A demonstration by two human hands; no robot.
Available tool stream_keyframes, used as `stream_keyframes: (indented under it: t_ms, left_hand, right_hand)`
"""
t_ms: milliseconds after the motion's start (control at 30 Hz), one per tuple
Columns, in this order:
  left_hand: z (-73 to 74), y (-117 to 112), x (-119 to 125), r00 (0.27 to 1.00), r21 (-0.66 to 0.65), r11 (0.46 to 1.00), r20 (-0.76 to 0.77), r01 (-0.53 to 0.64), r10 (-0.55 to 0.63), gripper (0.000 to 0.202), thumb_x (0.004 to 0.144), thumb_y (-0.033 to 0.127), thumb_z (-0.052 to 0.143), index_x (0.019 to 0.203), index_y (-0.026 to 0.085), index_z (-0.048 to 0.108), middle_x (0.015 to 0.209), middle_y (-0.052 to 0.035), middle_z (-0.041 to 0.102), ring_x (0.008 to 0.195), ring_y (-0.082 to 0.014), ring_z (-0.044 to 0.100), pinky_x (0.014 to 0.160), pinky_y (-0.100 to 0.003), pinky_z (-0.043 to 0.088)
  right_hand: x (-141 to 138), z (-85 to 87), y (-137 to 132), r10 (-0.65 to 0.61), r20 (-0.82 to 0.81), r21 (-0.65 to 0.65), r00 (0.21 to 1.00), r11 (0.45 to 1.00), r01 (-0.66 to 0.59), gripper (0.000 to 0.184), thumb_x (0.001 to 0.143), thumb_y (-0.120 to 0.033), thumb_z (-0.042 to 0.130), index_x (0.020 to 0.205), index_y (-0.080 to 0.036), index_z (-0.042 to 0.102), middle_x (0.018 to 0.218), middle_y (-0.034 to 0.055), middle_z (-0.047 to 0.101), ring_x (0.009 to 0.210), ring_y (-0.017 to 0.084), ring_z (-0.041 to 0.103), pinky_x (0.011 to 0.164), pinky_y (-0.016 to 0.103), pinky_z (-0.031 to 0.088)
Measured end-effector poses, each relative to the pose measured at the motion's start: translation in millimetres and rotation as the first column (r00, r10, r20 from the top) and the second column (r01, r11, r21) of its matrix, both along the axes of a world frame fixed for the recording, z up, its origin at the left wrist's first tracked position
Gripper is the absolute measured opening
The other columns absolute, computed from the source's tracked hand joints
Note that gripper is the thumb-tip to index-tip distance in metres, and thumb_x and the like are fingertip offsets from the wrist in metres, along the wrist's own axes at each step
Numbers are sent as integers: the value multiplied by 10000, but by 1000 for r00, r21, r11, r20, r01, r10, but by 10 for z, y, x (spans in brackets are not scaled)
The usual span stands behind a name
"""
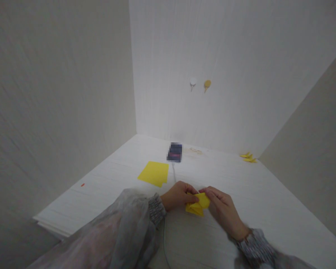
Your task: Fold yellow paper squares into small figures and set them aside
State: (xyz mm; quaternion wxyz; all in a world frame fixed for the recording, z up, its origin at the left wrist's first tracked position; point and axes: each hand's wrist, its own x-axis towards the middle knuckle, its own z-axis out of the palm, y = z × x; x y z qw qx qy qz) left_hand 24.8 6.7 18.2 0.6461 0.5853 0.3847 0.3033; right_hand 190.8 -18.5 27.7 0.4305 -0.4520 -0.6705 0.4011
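A partly folded piece of yellow paper (195, 209) is held over the white table in front of me. My left hand (177, 196) pinches it from the left, thumb on top, with a ring on one finger. On the other side, my right hand (222, 205) grips the paper's upper right flap between thumb and fingers. The fold's inner layers are partly hidden by my left fingers. Flat yellow sheets (154, 173) lie on the table, just beyond my left forearm.
A blurred-out phone-like device (175, 152) with a cable (174, 173) lies near the back wall. Several folded yellow paper pieces (249, 157) sit in the far right corner. A small orange bit (83, 185) lies at left. Two hooks (193, 82) are on the wall.
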Motion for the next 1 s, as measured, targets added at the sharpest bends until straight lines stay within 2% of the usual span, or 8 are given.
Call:
stream_keyframes:
  t_ms: [267,400,533,700,900,1000]
  left_hand:
    - [-8,-3,-13,999,22,1000,-51,-7,8,359,532,352,656,777,90,638,714,-54,632,616,-130,542,601,-258,407]
    - [-7,0,-12,999,29,999,-39,-18,19,356,541,349,651,788,93,634,714,-49,632,614,-127,540,594,-251,403]
    - [-19,9,-4,1000,1,1000,-10,-25,25,336,541,332,651,777,94,631,703,-42,625,599,-122,532,591,-253,400]
    - [6,-4,0,999,-12,999,-6,-38,38,301,532,307,652,744,94,629,674,-34,615,580,-115,523,586,-255,394]
    - [47,-16,9,999,-16,999,-23,-43,43,290,528,286,649,737,86,629,670,-39,616,563,-102,512,571,-244,389]
    - [26,3,9,999,4,999,-39,-32,32,325,526,299,649,768,82,633,694,-49,623,587,-116,524,581,-253,397]
  right_hand:
    - [42,86,6,-165,-25,82,986,983,166,300,782,-389,434,720,-196,654,739,36,618,772,187,543,722,283,421]
    - [43,40,41,-129,22,52,991,991,127,283,774,-394,449,763,-190,644,740,34,617,729,175,545,655,261,422]
    - [40,-15,78,-68,81,3,994,998,68,249,733,-389,511,719,-172,631,694,32,613,674,167,539,606,249,416]
    - [47,15,61,-30,87,-16,996,999,32,261,752,-383,485,699,-170,627,663,20,590,654,154,522,599,240,403]
    - [32,47,14,-13,64,17,998,1000,12,293,783,-376,447,630,-165,581,627,17,539,631,141,482,591,233,387]
    - [34,41,15,-29,55,38,998,999,27,292,785,-373,443,654,-160,594,633,22,543,641,145,488,599,237,390]
